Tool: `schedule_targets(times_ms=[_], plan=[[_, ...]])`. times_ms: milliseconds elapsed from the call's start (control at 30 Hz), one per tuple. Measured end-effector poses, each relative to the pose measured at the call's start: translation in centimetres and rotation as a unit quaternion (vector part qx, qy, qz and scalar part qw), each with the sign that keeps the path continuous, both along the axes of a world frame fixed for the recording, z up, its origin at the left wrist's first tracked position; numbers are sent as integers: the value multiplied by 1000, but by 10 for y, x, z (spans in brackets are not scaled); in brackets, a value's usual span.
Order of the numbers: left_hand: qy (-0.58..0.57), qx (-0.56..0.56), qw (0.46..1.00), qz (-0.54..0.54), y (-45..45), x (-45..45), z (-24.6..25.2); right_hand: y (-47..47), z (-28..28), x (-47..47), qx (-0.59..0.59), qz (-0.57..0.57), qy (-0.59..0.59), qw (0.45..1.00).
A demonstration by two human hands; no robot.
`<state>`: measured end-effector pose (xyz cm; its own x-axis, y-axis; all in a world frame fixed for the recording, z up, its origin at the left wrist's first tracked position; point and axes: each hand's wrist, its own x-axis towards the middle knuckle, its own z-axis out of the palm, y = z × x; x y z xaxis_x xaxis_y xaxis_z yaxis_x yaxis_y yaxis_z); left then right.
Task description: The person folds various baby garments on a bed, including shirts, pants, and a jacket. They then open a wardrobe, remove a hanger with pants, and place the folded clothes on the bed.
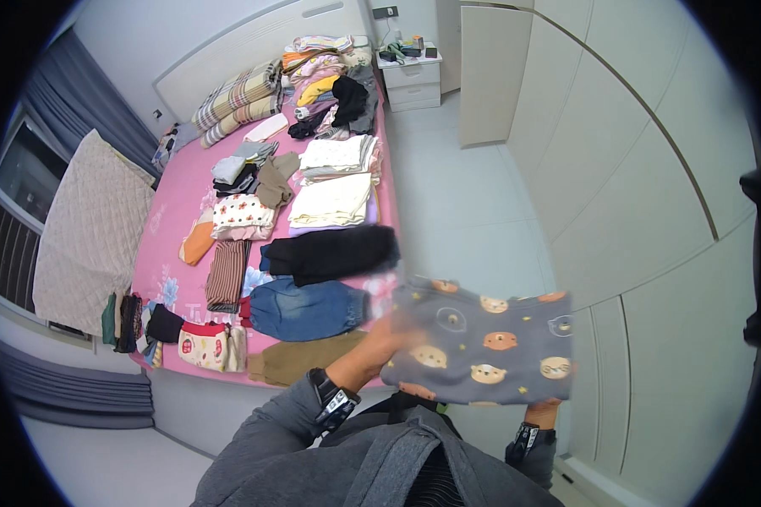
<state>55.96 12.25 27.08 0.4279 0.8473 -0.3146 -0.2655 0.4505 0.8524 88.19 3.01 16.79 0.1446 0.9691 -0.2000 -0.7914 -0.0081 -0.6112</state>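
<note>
A grey fabric garment printed with bear faces [488, 342] is held up in front of me, past the bed's near right corner. My left hand [393, 339], a little blurred, is at its left side, with its fingers partly hidden against the cloth. My right hand [548, 405] is at the lower right edge, mostly covered by the fabric. On the bed beside my left hand lie blue denim trousers [307, 310], olive-brown trousers [311, 358] and black trousers [336, 252].
Folded clothes in stacks, such as white ones [330, 199] and a striped one [227, 275], cover the pink bed sheet [165, 244]. Rolled plaid bedding [241, 95] lies near the headboard. A white nightstand [412, 85] and cream wardrobe doors [634, 158] stand to the right.
</note>
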Motion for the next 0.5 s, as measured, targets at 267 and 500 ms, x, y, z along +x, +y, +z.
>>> schedule_targets(times_ms=[267, 500], plan=[[-93, -150, 984, -30, 64, 72, -22, 83, -12, 18, -160, 23, -37, 986], [-202, -307, 929, -43, 172, 75, -48, 210, -1, 15, -205, 50, -87, 974]])
